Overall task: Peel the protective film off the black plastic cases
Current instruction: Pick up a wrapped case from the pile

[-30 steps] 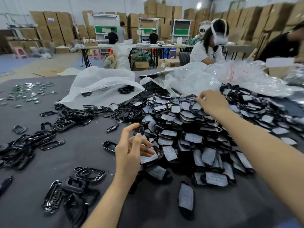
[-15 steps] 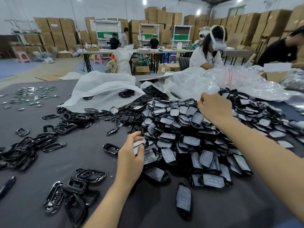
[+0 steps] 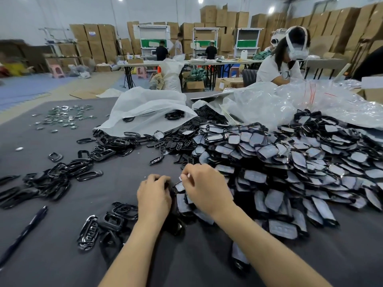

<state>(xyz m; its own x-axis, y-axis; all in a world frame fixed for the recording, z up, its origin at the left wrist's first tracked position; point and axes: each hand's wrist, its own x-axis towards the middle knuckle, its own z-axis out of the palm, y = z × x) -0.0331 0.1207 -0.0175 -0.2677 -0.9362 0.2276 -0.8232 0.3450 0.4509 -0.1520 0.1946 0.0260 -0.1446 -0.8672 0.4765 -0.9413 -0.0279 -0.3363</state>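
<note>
A big heap of black plastic cases (image 3: 290,162) with pale film on them covers the right half of the dark table (image 3: 62,255). My left hand (image 3: 154,195) curls round a black case (image 3: 176,188) at the heap's near left edge. Close beside it, my right hand (image 3: 205,188) pinches a small pale strip of film (image 3: 183,176) between thumb and fingertip, just above that case. Most of the held case is hidden behind my fingers.
Bare black frames (image 3: 62,172) lie scattered on the left, with more (image 3: 107,222) near my left wrist. A dark pen (image 3: 24,230) lies at the front left. White bags (image 3: 149,108) and clear plastic bags (image 3: 300,100) sit behind the heap. A person (image 3: 281,59) sits across the table.
My right hand came back from the far part of the heap to the near edge beside my left hand. My left hand closed on a case; the right now pinches film.
</note>
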